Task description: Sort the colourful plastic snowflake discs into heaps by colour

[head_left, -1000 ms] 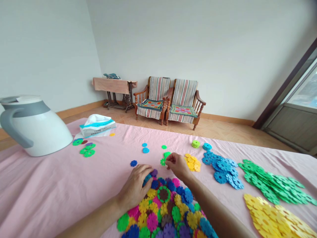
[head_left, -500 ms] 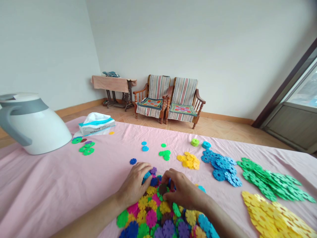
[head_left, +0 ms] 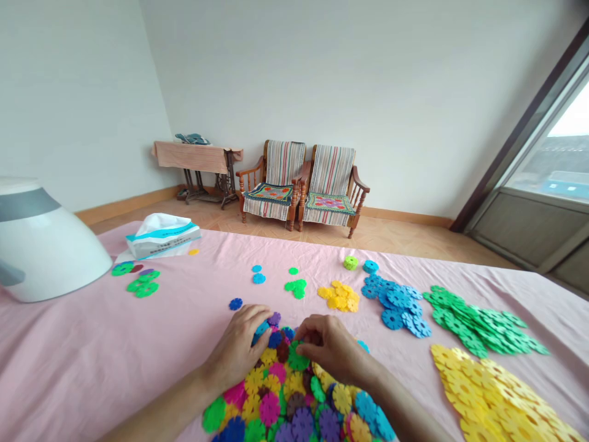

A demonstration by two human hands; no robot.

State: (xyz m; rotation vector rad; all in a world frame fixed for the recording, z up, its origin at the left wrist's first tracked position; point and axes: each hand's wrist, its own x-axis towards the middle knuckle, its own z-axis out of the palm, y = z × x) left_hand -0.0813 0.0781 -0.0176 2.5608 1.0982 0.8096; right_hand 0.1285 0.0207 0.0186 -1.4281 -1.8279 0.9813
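Already, single-colour piles (head_left: 472, 322) lay beside an unsorted heap (head_left: 269, 406), the left hand (head_left: 235, 342) and right hand (head_left: 335, 348) curled there, grips unclear to me.

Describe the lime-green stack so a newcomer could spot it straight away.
On the pink cloth, look toward the far edge, in front of the right-hand armchair. Beyond the small yellow pile, the lime-green stack sits just left of the blue stack, told apart by its colour.
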